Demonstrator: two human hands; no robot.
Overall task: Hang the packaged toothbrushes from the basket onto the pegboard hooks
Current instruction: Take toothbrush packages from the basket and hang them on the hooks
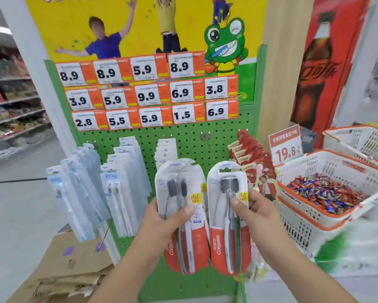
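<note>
Green pegboard [190,136] w/ price tags is facing us. We're holding two toothbrush packs in front of its lower half: left hand [161,217] gripping the left pack [181,215], right hand [258,213] pinching the right pack [227,215], thumbs on front. Candy basket [310,217] is sitting right of the pegboard.

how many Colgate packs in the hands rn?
2 visible. One pack held by the left hand, one pack by the right hand. More may be stacked behind the left one.
</note>
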